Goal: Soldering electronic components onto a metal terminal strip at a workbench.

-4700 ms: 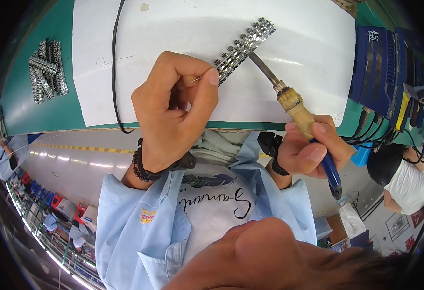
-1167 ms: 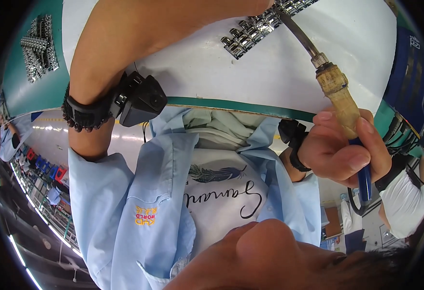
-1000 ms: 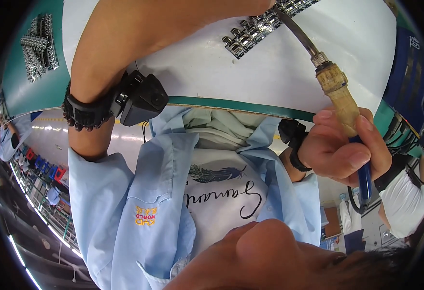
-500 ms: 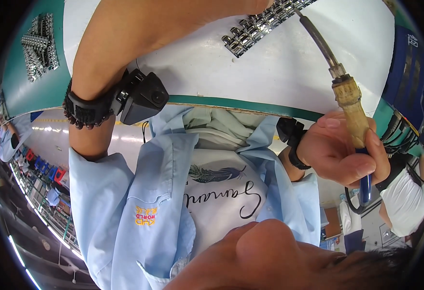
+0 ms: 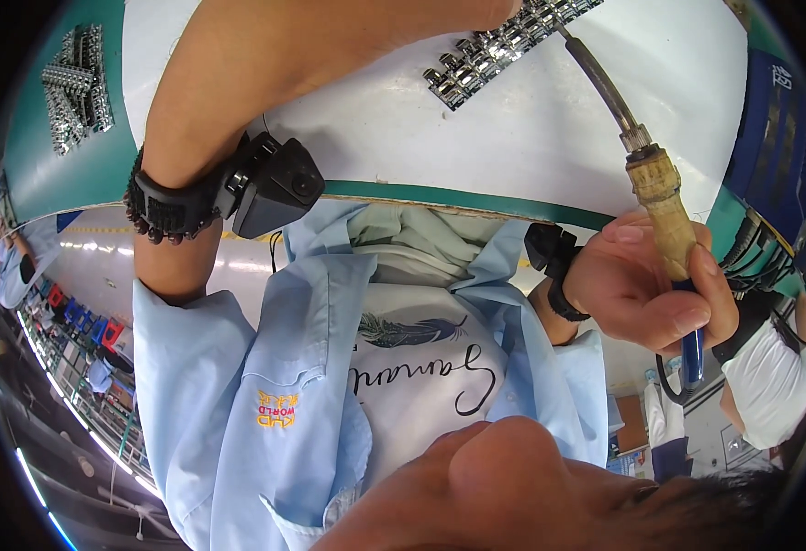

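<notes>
My right hand [image 5: 646, 285] is closed around the handle of a soldering iron [image 5: 657, 188], which has a wooden grip and a blue rear end. The iron's thin metal tip reaches up and left to a row of small shiny metal connector-like parts [image 5: 486, 62], at or very near the row's surface. From the left my left forearm crosses above the white work surface [image 5: 375, 138]. Only the edge of my left hand [image 5: 490, 11] shows at the top, beside the same row. Its fingers are cut off by the frame, so any hold is hidden.
More metal strips [image 5: 74, 87] lie stacked on the green table [image 5: 22, 156] at the far left. At the right stand a blue box-like unit [image 5: 779, 147] and a bundle of dark cables [image 5: 761, 253]. Another person's white-clothed body [image 5: 770, 367] is at the lower right.
The soldering iron and my right hand have shifted very slightly left. My left forearm has edged a little to the right. The metal row stays in place.
</notes>
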{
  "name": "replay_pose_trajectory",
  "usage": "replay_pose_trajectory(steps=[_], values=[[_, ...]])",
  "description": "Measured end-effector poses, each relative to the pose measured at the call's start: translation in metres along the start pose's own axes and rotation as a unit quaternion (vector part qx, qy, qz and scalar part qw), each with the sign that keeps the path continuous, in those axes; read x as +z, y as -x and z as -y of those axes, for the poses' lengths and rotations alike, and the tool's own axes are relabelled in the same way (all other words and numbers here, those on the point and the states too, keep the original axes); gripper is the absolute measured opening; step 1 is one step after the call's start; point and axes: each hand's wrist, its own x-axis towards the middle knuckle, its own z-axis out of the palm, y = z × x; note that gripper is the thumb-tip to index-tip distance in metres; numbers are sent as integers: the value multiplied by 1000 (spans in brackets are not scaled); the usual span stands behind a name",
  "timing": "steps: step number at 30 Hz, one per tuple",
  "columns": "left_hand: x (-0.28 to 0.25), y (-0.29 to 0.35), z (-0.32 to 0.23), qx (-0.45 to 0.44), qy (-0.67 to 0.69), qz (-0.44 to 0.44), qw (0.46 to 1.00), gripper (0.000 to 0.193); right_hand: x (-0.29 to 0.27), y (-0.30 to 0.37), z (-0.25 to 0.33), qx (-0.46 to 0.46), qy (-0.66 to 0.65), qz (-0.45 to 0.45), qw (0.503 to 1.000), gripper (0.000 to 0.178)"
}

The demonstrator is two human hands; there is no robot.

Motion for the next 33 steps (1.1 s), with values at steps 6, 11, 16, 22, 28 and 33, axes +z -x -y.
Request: replay_pose_trajectory(steps=[6,11,16,22,28,33], values=[[-3,25,-11,-14,51,21,998,10,-7,-7,26,16,-86,-28,996,31],[-9,52,-13,24,148,-30,988,12,3,-19,43,4,22,-147,989,29],[0,97,-9,109,170,-119,972,10,-5,-27,44,-2,9,-143,990,30],[21,112,-1,177,162,-96,966,14,5,-48,51,22,-10,-154,988,30],[11,98,-8,132,126,-155,971,18,6,-51,49,40,-33,-137,989,30],[0,79,-8,157,128,-192,960,19,18,-66,43,42,22,-146,988,30]])
